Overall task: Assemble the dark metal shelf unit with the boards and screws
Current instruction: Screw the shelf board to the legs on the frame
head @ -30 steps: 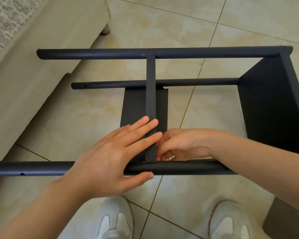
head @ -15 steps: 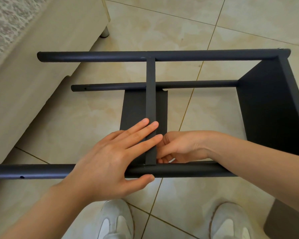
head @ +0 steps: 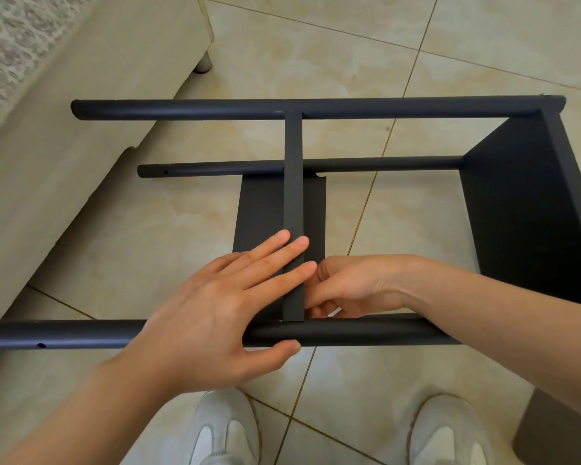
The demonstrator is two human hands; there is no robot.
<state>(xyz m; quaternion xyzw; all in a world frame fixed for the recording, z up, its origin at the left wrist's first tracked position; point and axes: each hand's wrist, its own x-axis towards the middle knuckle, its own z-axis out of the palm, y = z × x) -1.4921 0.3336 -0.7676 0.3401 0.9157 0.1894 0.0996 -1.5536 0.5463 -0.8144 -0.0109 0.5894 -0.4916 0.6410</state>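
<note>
The shelf unit (head: 316,109) lies sideways on the floor (head: 416,229). Sofa (head: 64,146): left of the unit. Person's shoes (head: 225,434): in front of it.

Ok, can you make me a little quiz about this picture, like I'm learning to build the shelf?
1. True or false: the left hand lies flat, fingers straight, on the edge of the middle board.
2. Where is the right hand?
A) on the far pole
B) next to the middle board, right by the near pole
C) on the big end board
3. Fill in: the shoes at the bottom are ___ in colour.

Key: 1 true; 2 B; 3 white.
</note>
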